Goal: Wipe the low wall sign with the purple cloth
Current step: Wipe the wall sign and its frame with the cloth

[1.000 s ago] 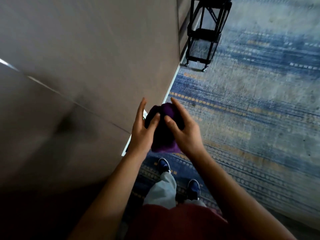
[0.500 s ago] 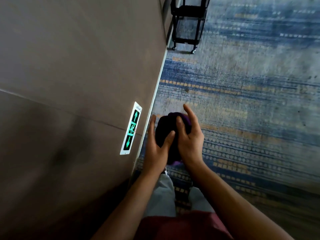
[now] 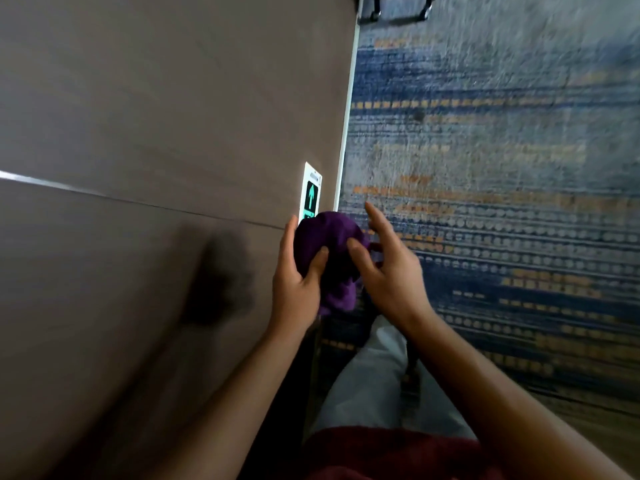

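A bunched purple cloth (image 3: 334, 252) sits between both hands in the middle of the view. My left hand (image 3: 298, 282) grips its left side, thumb pressed into the fabric. My right hand (image 3: 388, 268) rests against its right side with fingers spread and partly lifted. The low wall sign (image 3: 311, 192), white-framed with a glowing green arrow, is fixed near the bottom of the brown wall just above the cloth. The cloth and my left fingers hide the sign's lower part.
A white skirting strip (image 3: 348, 109) runs along the wall's base. Blue, grey and orange patterned carpet (image 3: 502, 161) covers the floor to the right. A black wheeled frame (image 3: 398, 8) stands at the top edge. My legs and shoes are below the hands.
The view has swung, bringing the sign near the centre. My hands have carried the cloth up to the sign, covering its lower half, and my right fingers have loosened.
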Available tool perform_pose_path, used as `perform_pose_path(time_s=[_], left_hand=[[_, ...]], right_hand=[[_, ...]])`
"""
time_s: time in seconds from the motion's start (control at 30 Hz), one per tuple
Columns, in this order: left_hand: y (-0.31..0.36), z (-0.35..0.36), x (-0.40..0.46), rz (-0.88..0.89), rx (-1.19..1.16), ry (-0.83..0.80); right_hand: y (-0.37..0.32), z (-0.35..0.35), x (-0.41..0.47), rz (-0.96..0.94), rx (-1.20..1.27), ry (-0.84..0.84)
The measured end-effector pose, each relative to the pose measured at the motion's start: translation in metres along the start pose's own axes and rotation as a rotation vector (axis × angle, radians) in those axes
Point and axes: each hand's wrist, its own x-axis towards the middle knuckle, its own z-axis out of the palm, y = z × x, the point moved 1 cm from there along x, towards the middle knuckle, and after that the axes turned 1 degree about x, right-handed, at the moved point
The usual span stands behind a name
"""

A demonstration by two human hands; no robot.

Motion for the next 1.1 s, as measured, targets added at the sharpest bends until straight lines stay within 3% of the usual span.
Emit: perform_pose_path(time_s=[0.2, 0.37, 0.67, 0.8, 0.87, 1.1], left_hand=[[-0.008, 0.037, 0.001, 0.069, 0.007, -0.06], [-0.019, 0.077, 0.023, 0.239, 0.021, -0.077], [-0.094, 0.166, 0.104, 0.202, 0.027, -0.056], [-0.146, 0.196, 0.157, 0.066, -0.129, 0.02], [-0.171, 0.204, 0.183, 0.05, -0.202, -0.027], [-0.216, 0.215, 0.245, 0.099, -0.466, -0.08]], right_hand=[[0.027, 0.009, -0.019, 0.015, 0.099, 0.039], [0.068, -0.01, 0.011, -0.038, 0.169, 0.091], [0.179, 0.042, 0.109, 0.002, 0.315, 0.044], [0.231, 0.084, 0.17, -0.068, 0.481, 0.098], [0.255, 0.108, 0.194, -0.123, 0.57, 0.081], [0.29, 0.147, 0.271, -0.384, 0.471, 0.024]])
